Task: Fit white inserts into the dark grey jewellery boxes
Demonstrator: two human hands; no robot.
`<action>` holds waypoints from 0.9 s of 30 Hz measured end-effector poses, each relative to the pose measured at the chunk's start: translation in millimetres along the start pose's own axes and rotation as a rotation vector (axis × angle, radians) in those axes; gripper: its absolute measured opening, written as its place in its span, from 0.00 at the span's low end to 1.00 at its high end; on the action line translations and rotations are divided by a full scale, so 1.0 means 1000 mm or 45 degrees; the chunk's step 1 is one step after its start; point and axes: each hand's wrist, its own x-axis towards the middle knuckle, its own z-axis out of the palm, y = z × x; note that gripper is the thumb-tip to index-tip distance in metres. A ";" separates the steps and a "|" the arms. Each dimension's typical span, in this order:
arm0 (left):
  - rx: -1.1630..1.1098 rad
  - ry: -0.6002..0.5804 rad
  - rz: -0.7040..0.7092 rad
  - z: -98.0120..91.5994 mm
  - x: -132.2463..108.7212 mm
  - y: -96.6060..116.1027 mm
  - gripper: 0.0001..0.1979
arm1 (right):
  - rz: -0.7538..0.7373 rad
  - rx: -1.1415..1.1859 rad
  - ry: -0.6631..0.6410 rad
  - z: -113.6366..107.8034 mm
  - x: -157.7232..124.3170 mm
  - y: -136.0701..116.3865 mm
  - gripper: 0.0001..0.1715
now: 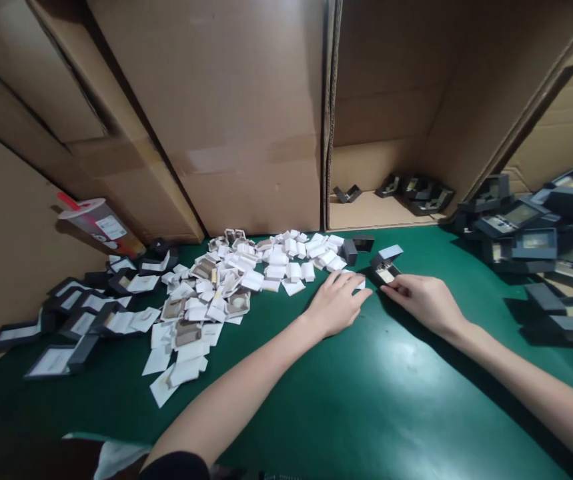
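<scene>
The small open box point(385, 272), dark outside and pale within, is on the green surface point(391, 407), its lid raised at the far side. It lies at the tips of the right hand point(422, 299), just beyond them and to their left. That hand's thumb and forefinger are closed together on the box's near right edge; the remaining fingers curl in behind. Its long axis is hard to tell at this size, though the opening seems to face back toward the person.

Of the two hands the right is the nearer, being in contact, while the left hand point(336, 303) lies to the left of the box with a narrow strip of green between. Its fingers are stretched forward and slightly apart over a white piece point(360, 284); whether they grip it I cannot tell.

Just past the left fingers stands another dark box point(349, 252), beside the right end of a broad heap of white inserts point(276, 259). Farther out, open dark boxes point(81, 323) lie at the far left near a lidded cup point(109, 230), and more dark boxes point(533, 243) are piled at the right, before tall cardboard walls point(246, 113)
</scene>
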 end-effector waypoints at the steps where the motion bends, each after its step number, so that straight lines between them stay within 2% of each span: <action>1: -0.031 0.015 -0.021 0.003 -0.001 0.000 0.18 | -0.005 -0.012 0.015 -0.001 0.000 0.001 0.22; 5: -0.142 0.086 -0.123 0.003 -0.004 -0.001 0.22 | -0.055 -0.128 0.045 -0.005 -0.001 0.000 0.25; 9: -0.228 0.147 -0.247 0.000 -0.003 -0.002 0.22 | -0.156 -0.230 0.017 -0.007 -0.005 -0.014 0.27; 12: -0.351 0.155 -0.351 0.001 -0.002 -0.005 0.25 | -0.209 -0.202 0.000 -0.008 -0.009 -0.026 0.26; 15: -0.439 0.139 -0.416 0.004 -0.003 -0.008 0.26 | -0.217 -0.159 0.055 -0.008 -0.010 -0.031 0.21; 21: -0.515 0.172 -0.417 0.005 -0.002 -0.011 0.22 | -0.193 -0.044 0.082 -0.003 -0.009 -0.026 0.16; 27: -0.537 0.339 -0.454 0.002 -0.001 -0.011 0.08 | -0.257 -0.018 0.080 -0.003 -0.008 -0.027 0.16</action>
